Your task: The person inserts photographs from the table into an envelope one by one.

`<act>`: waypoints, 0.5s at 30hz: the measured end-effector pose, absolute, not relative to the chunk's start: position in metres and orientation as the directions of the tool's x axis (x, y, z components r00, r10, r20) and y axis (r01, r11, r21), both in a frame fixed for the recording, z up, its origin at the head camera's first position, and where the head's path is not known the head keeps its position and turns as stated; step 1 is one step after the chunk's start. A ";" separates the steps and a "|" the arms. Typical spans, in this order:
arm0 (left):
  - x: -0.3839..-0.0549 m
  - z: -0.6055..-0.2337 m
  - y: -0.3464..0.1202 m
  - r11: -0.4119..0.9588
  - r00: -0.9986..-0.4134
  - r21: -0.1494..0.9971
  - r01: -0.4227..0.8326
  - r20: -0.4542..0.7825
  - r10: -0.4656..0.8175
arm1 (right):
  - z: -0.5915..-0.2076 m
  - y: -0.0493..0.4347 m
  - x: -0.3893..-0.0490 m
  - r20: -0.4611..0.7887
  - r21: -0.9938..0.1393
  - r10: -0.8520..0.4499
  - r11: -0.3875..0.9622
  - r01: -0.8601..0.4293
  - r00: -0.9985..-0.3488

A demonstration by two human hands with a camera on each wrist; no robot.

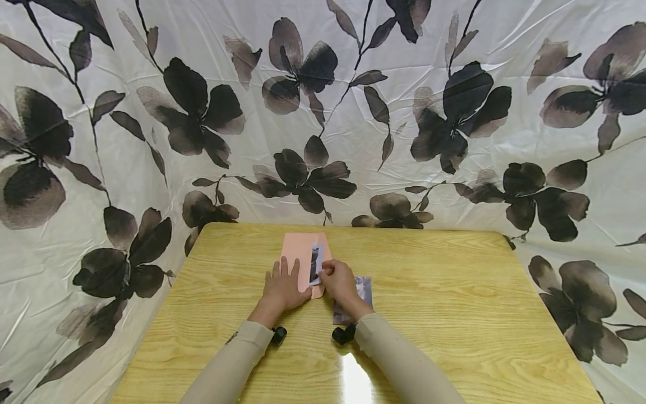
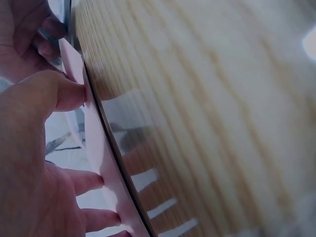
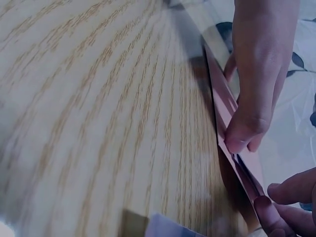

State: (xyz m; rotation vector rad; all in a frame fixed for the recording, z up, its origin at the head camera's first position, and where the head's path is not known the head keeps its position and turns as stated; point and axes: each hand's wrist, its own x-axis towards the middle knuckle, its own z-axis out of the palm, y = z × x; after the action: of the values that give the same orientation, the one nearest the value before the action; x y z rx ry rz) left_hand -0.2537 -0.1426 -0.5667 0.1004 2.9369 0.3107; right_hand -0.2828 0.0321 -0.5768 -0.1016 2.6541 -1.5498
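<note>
A pink envelope [image 1: 295, 247] lies near the far edge of the table, and a narrow white strip with a dark picture [image 1: 316, 261] rests along its right part. My left hand [image 1: 284, 287] presses on the envelope's lower left with fingers spread. In the left wrist view, the left thumb and fingertips touch the pink paper [image 2: 96, 133]. My right hand [image 1: 340, 283] pinches the strip's right edge between thumb and fingers. The right wrist view has the right fingertips [image 3: 276, 207] at the near end of the pink paper, close to the left thumb.
A shiny greyish packet [image 1: 364, 289] lies partly under my right wrist. Black wrist cameras [image 1: 344, 334] sit at both cuffs. The wood-grain table [image 1: 444, 297] extends to both sides, and a flower-printed cloth [image 1: 378, 140] hangs behind it.
</note>
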 end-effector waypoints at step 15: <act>-0.254 -0.567 -0.144 0.978 -0.982 0.199 0.056 -0.169 0.090 | -0.575 0.026 -0.282 -0.049 -0.854 -0.111 0.520 -0.016 -0.993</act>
State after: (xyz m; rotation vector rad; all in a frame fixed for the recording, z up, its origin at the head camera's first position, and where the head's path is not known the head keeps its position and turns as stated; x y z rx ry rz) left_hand -0.2541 -0.1436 -0.5673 0.1098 2.9477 0.2886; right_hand -0.2821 0.0264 -0.5751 -0.1117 2.6529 -1.4884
